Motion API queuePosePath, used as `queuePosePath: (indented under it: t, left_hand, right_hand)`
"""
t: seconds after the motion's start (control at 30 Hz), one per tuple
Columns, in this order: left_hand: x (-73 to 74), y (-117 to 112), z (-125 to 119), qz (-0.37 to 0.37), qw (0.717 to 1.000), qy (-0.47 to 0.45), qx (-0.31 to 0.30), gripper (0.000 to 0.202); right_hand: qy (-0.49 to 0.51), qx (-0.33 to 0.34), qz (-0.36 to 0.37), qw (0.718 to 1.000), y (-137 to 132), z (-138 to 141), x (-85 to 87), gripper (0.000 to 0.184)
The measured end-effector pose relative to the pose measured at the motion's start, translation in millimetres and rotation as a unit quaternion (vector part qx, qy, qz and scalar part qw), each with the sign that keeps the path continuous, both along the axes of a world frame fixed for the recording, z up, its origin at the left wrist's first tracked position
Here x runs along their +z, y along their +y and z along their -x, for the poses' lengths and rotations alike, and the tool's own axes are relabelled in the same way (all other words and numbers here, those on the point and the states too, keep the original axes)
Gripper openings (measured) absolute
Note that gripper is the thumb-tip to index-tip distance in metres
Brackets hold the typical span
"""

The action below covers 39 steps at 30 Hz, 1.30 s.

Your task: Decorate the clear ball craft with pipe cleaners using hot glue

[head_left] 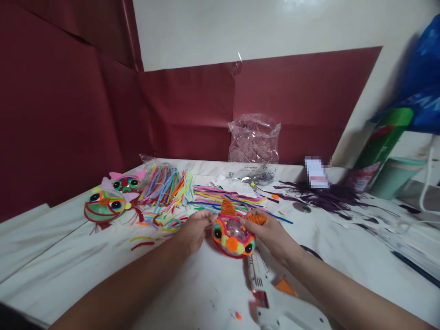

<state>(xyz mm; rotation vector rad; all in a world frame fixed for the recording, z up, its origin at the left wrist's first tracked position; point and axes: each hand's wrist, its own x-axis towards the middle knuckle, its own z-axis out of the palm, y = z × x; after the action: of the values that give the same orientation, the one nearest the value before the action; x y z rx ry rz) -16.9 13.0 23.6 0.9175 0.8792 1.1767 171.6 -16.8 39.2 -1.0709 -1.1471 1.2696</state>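
Observation:
A small craft animal face (233,247) made of clear plastic and fuzzy pipe cleaners is between my hands. It has black eyes with coloured rims, an orange nose and orange ears. My right hand (268,231) grips its upper right edge by an orange ear, thumb on the plastic. At the left edge, my left hand (196,231) has its fingers closed together against the face; anything small between the fingertips is hidden. Below my right hand lies a white glue gun (285,307), its nozzle end close under the face. An orange triangular piece (285,287) rests beside the gun.
Two similar craft faces (105,206) sit at the left. Bundles of coloured pipe cleaners (168,183) spread behind my hands, with purple strands (330,196) farther right. A clear plastic bag (254,142) stands against the maroon covering (192,110). A green cup (395,178) is at the right.

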Motion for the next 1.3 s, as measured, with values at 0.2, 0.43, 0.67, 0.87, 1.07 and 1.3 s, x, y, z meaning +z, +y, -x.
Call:
queuePosePath:
  t: [0.2,0.43,0.67,0.87,1.07,1.3]
  left_hand:
    - [9.5,-10,2,0.056,0.985,-0.021,-0.164,0.029]
    - [0.2,-7,2,-0.004,0.98,-0.109,-0.166,0.042]
    - [13.9,2,13,-0.06,0.981,-0.087,-0.162,0.047]
    - [6.3,12,22,-0.086,0.981,-0.081,-0.152,0.038]
    - [-5.4,23,32,-0.107,0.959,-0.121,-0.233,0.03]
    - [1.0,19,27,-0.101,0.959,-0.127,-0.232,0.04]
  right_hand:
    - [-0.022,0.059,-0.011,0.998,8,-8,-6.5,0.042]
    - [0.017,0.086,-0.067,0.994,3,-11,10.4,0.046]
    - [-0.185,0.129,-0.235,0.946,-8,-12,28.0,0.059]
    - [-0.252,0.069,-0.278,0.924,-15,-2,25.6,0.054]
    - [-0.279,0.047,-0.273,0.919,-13,1,21.2,0.048]
    - [-0.236,0.047,-0.246,0.939,-4,-1,11.8,0.046]
